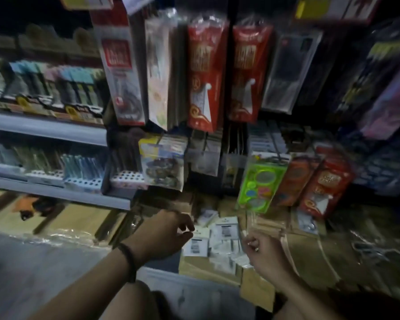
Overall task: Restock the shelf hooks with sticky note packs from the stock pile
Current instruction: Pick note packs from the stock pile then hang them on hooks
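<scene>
Sticky note packs [225, 234], loose stock pile, low centre of view, between your two hands: judge each pack as light and flat, a small paper pad stiff enough to keep its shape, under what looks like glossy film that may slide against its neighbours; take one by a short edge, thumb over and forefinger under, leaving any hang hole (not resolvable here) free for the hook; lift singly, since the packs overlap and a careless pull could drag several; nothing looks fragile, though corners could crease. Appearance: pale, near-white rectangles, a dark barcode label on the upturned face, lying flat and overlapping at slightly different angles; the print is too blurred to read. The pile rests on a brown cardboard carton [208, 266] at floor level. Your left hand [171, 229], black wristband [127, 257] at the wrist, hangs just above the pile's left edge, fingers loosely curled, thumb and forefinger a little apart with nothing seen between them; your right hand [261, 248] sits at the pile's right edge, fingers curled tight, a small pale thing at the fingertips; whether it grasps a pack, the blur does not let you tell. Above: a green pack [261, 183] and red packs [206, 77] hang in rows on the display; a grey shelf [56, 132] of upright stationery runs to the left.
</scene>
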`<state>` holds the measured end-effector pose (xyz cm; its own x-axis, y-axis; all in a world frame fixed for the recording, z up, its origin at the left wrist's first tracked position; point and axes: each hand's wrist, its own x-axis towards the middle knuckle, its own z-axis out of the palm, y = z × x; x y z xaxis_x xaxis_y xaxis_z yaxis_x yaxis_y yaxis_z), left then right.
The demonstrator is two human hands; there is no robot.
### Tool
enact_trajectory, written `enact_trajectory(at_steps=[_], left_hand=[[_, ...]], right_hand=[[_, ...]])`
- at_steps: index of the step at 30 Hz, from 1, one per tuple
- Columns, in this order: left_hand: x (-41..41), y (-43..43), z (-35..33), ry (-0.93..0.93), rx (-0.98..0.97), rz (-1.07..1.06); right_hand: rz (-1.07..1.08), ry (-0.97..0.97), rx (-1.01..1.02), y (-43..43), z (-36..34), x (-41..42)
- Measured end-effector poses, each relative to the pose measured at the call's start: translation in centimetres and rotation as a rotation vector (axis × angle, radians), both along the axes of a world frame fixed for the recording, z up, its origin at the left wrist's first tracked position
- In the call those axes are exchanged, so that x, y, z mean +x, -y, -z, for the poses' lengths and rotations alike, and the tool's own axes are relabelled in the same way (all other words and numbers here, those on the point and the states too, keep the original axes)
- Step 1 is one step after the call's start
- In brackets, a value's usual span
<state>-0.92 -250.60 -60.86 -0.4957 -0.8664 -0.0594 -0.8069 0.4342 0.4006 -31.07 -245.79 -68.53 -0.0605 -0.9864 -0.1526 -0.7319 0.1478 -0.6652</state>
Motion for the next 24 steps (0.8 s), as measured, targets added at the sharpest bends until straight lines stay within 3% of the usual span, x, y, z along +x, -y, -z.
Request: enact_trajectory(at_steps=[7,14,17,22,24], left_hand=[[-2.3,3.7,13.7,0.069,0.321,-0.118],[-4.8,6.3,22.5,0.024,0.515,-0.221],[-4.6,7.5,24.1,0.122,0.610,-0.200],[-4.6,8.8,24.0,0.136,0.638,-0.174],[-4.5,8.9,24.2,0.160,0.645,-0.165]], right_hand=[[0.096,-0.004,0.213,2.7,12.6,-0.3],[0.187,-0.222,0.290,12.4,20.5,-1.0],[0.278,-0.281,0.286,17.4,24.2,-1.4],[0.374,-0.250,0.320,20.4,29.6,-1.9],[0.412,-0.219,0.322,20.0,28.1,-1.4]])
